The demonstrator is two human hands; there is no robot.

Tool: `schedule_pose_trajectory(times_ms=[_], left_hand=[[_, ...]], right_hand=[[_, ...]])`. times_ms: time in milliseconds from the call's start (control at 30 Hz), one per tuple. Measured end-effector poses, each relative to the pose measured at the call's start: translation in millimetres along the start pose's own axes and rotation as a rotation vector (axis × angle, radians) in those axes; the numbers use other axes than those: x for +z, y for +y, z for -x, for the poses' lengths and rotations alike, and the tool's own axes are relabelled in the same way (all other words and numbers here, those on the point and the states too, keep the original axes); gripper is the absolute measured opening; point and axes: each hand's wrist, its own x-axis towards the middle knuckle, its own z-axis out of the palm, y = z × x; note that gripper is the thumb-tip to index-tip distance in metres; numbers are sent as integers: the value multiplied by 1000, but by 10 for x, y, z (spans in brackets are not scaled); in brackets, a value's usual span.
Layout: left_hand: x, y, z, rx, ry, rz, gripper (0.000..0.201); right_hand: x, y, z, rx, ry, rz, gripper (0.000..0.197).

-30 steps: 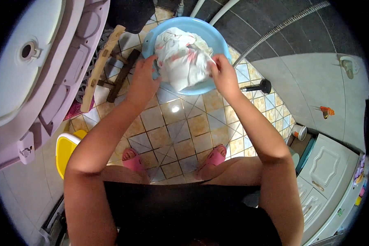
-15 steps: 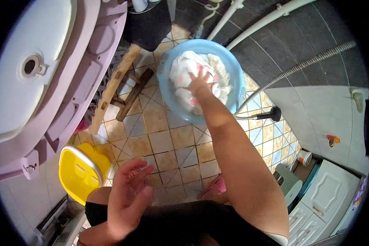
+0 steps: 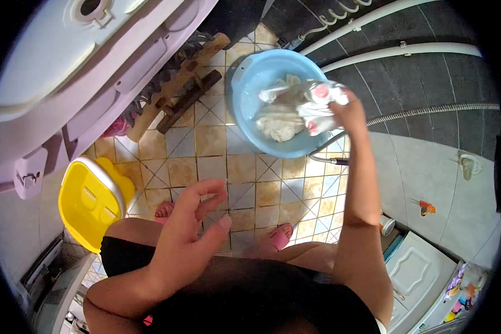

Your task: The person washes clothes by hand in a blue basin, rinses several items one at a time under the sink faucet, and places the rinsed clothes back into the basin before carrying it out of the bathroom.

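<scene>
A round light-blue basin [image 3: 241,114] stands on the tiled floor ahead of me. My right hand [image 3: 348,110] is closed on a wet white cloth with pinkish-red patches [image 3: 320,106], raised at the basin's right side and blurred by motion. More pale wet cloth [image 3: 279,128] lies in the bottom of the basin. Above my lap, my left hand [image 3: 192,231] hangs with fingers bent and apart, holding nothing.
A yellow tub [image 3: 86,203] sits at the left, below a lilac and white washbasin unit [image 3: 55,122]. Wooden bars [image 3: 189,103] stand left of the blue basin. A metal hose [image 3: 423,114] runs along the right wall. A white cabinet [image 3: 414,270] is at lower right.
My right hand has lifted the white cloth out of the basin's middle and moved it to the right. The left hand has risen slightly and shifted right. The whole view has turned.
</scene>
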Motion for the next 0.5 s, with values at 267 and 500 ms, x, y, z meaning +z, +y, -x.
schedule_pose_trajectory(times_ms=[267,500], left_hand=[[28,93,-25,-119,27,150,47],[56,114,-116,-107,27,132,47]], right_hand=[[-1080,-1254,337,-140,187,156,43],[-1332,-1338,373,-109,155,-20,44]])
